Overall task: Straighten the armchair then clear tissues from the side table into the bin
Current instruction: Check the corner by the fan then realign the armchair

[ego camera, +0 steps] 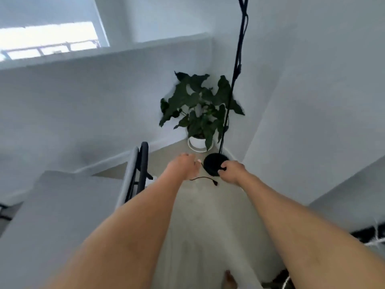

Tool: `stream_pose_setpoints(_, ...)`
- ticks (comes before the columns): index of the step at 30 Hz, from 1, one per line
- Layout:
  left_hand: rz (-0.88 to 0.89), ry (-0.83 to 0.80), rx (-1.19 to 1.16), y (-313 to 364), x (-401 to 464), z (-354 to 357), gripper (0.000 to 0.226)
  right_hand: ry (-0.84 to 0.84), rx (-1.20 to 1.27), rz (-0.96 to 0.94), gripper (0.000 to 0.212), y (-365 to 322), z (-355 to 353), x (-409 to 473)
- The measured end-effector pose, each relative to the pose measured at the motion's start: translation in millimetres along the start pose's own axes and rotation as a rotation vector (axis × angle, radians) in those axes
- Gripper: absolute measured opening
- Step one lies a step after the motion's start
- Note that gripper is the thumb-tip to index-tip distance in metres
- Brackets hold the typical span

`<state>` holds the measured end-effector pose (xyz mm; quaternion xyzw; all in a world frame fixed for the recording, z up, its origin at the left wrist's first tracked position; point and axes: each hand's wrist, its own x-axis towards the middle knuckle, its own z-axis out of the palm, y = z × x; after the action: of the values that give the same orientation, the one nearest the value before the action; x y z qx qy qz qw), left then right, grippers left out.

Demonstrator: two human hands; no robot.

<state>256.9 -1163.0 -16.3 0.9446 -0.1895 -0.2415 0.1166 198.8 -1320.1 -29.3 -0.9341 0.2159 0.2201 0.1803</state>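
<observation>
I look down into a room corner with both bare arms stretched forward. My left hand (184, 167) hangs over the pale floor, fingers extended and loose, holding nothing. My right hand (230, 172) has its fingers curled on the near rim of a black round floor-lamp base (212, 162). A grey seat with a black frame (138, 170), seen edge-on, stands to the left of my left hand. No tissues, side table or bin show in this view.
The lamp's black pole (235, 69) rises from the base. A leafy plant in a white pot (198, 141) fills the corner behind it. A black cable (205, 178) lies on the floor between my hands. White walls close in left and right; a dark patterned rug (370, 236) lies right.
</observation>
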Motion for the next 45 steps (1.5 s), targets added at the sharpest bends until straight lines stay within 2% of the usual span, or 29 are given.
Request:
stream_pose_setpoints(4,-0.177,0.041,-0.062,-13,-6,-11,0.055,-0.036,-0.117,-0.2,0.044,-34,-20,27)
stream_pose_setpoints(8,-0.311,0.105,-0.134,-22,-22,-22,0.054,-0.063,-0.151,-0.355,0.047,-72,-28,38)
stream_pose_setpoints(14,-0.582,0.282,-0.24,-87,-89,-20,0.052,-0.148,-0.266,-0.615,0.044,-152,-3,25)
stream_pose_setpoints(18,-0.781,0.294,-0.35,-132,-146,-2,0.055,-0.165,-0.289,-0.744,0.038,-199,22,13)
stream_pose_setpoints(21,-0.901,0.301,-0.401,-157,-185,14,0.056,-0.217,-0.358,-0.844,0.044,-231,46,-10)
stream_pose_setpoints(26,-1.007,0.282,-0.495,-177,-218,35,0.057,-0.299,-0.482,-1.008,0.05,-271,90,-55)
stream_pose_setpoints(37,-1.294,0.371,-0.683,-191,-269,86,0.056,-0.373,-0.723,-1.255,0.049,-309,148,-93)
stream_pose_setpoints(42,-1.415,0.441,-0.798,-163,-229,106,0.053,-0.426,-0.863,-1.42,0.051,-303,156,-84)
stream_pose_setpoints(45,-1.54,0.585,-0.753,-140,-206,119,0.048,-0.486,-0.914,-1.545,0.05,-291,155,-69)
